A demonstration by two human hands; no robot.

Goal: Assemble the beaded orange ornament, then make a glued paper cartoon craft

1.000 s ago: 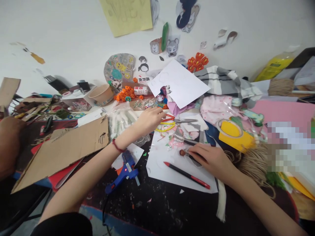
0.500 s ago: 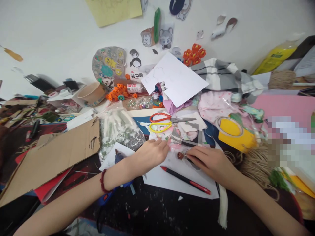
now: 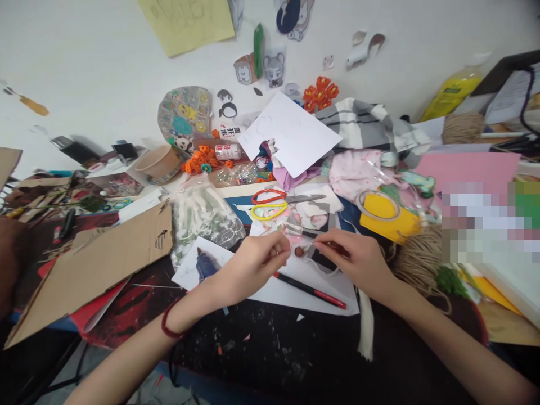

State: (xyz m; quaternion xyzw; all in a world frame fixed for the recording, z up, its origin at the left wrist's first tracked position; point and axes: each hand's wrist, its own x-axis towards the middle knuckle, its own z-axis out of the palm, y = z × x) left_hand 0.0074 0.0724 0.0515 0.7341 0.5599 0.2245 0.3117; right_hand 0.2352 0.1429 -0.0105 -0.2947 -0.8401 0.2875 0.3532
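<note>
A small round brown bead (image 3: 299, 251) sits between my two hands, over the white paper. My left hand (image 3: 260, 263) is closed in a pinch just left of the bead; whatever its fingertips hold is too fine to make out. On the bead's other side, my right hand (image 3: 358, 256) is also pinched, and a dark reddish-brown bit shows under its fingers. A white cord (image 3: 324, 270) curves from near the bead toward the right hand. A cream tassel (image 3: 366, 332) lies below that hand. Under the hands is a black and red pen (image 3: 311, 290) on the paper (image 3: 270, 293).
Red and yellow handled scissors (image 3: 270, 203) lie beyond the hands on paper scraps. A clear bag (image 3: 202, 214) and a cardboard sheet (image 3: 97, 264) are at left. To the right are a tape ring (image 3: 378, 194) and a twine bundle (image 3: 422, 261). A blue scrap (image 3: 206, 266) lies near my left wrist.
The view has shifted a little. My left hand has turned so its pinched thumb and finger show, slightly lower. My right fingertips have moved up and away from the bead, which they were beside before.
</note>
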